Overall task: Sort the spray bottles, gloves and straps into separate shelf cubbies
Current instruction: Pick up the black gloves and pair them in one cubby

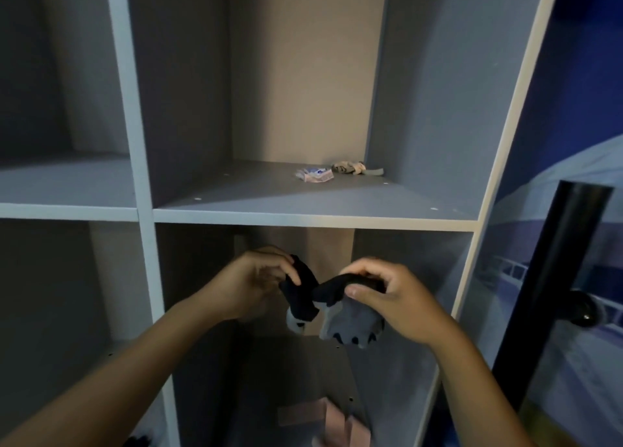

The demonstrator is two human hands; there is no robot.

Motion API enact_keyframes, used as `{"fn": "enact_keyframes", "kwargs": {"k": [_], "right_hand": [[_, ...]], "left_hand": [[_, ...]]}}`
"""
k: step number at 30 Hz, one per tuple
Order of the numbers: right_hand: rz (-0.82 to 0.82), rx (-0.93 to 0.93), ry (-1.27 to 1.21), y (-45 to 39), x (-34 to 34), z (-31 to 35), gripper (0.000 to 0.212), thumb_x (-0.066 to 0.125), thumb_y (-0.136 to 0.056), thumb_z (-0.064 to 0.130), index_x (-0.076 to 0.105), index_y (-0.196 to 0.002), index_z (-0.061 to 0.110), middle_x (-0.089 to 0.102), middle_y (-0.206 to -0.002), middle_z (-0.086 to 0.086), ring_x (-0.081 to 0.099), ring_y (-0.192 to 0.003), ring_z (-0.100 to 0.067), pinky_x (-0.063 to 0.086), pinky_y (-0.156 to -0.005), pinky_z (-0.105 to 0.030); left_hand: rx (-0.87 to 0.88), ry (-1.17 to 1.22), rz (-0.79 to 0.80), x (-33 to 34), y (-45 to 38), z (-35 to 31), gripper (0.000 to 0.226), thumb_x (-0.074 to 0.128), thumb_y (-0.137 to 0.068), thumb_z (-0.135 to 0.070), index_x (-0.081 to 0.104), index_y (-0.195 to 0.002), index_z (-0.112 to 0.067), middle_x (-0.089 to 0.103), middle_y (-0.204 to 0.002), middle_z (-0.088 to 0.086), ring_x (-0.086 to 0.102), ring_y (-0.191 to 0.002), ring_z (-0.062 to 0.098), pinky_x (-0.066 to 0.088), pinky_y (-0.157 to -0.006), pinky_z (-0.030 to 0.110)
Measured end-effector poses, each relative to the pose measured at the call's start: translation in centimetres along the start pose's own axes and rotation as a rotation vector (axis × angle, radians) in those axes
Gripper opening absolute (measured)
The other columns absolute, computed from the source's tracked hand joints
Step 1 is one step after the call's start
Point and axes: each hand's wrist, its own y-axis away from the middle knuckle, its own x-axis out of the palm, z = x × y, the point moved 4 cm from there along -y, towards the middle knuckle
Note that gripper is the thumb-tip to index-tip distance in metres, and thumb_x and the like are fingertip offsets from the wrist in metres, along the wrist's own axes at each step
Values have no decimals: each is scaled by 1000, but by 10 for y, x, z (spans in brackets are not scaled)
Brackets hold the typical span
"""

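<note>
Two dark work gloves with grey palms hang in front of the lower middle cubby of a grey shelf unit (313, 217). My left hand (256, 285) grips the left glove (301, 298) by its dark cuff. With fingers and thumb my right hand (394, 298) pinches the cuff of the right glove (350, 325), whose grey fingers point down. The two gloves touch in the middle. In the cubby above lie a crumpled grey item (350, 168) with a strip sticking out and a small white and pink wrapper (315, 175).
A pinkish cloth item (340, 426) lies low in the lower cubby. A black post (553, 295) with a round knob stands to the right of the shelf. The left cubbies are dark, and something dark shows at the bottom left (138, 441).
</note>
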Motion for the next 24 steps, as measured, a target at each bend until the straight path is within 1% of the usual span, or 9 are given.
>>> {"fn": "enact_keyframes", "kwargs": {"k": [2,4,6,9,12,15,18,20,24], "right_hand": [[67,-7,24,-2,0,12,23,65,-95,6,74,-106,24,72,-104,10,66,-102,-3,50,-88,-14],[114,5,53,-6,2,17,26,65,-95,6,72,-112,24,73,-109,11,65,-107,0,50,-93,-15],[76,17,35,-10,3,17,26,69,-92,7,70,-110,25,74,-106,9,67,-103,0,51,-91,-18],[-8,14,-35,-15,4,15,24,77,-84,5,72,-100,22,75,-96,5,69,-94,-6,53,-87,-25],[-21,-32,-47,-17,9,18,25,78,-82,1,77,-101,18,73,-94,15,69,-95,-5,53,-86,-19],[-71,-64,-35,-17,15,19,30,82,-79,4,77,-101,24,72,-96,16,69,-97,-7,54,-88,-23],[-163,-87,21,-16,17,20,32,86,-75,11,69,-97,27,71,-96,12,68,-95,-6,55,-86,-24],[-183,-112,92,-15,19,22,32,86,-75,12,64,-94,25,69,-93,11,66,-94,-5,53,-83,-20],[-173,-132,235,-15,23,25,38,87,-72,17,57,-94,24,61,-95,14,59,-91,0,44,-75,-8]], "left_hand": [[-40,-11,-17,-1,-5,-4,35,58,-82,24,74,-99,-2,62,-117,7,65,-114,10,54,-99,39],[-84,4,0,0,-9,-8,38,55,-82,23,75,-101,-3,61,-121,8,64,-116,10,51,-103,38],[-113,25,33,2,-12,-16,34,54,-83,16,74,-103,-3,61,-122,7,63,-116,8,50,-105,36],[-132,24,33,2,-16,-25,25,58,-87,-11,75,-105,-7,63,-121,3,60,-116,7,48,-104,33],[-142,70,41,4,-18,-32,19,68,-92,-19,73,-108,-10,70,-113,3,66,-109,13,52,-101,37],[-183,160,60,7,-18,-36,35,78,-83,-25,67,-115,-14,74,-109,7,71,-104,20,54,-99,39],[-180,187,60,9,-18,-42,47,82,-79,-15,60,-121,-15,69,-115,6,69,-106,19,55,-97,37],[-178,167,67,11,-17,-47,56,81,-78,-7,53,-125,-18,66,-117,5,69,-105,18,57,-93,33],[-163,7,100,12,-15,-54,70,82,-76,-7,44,-131,-29,58,-121,-6,70,-100,13,60,-87,29]]}}
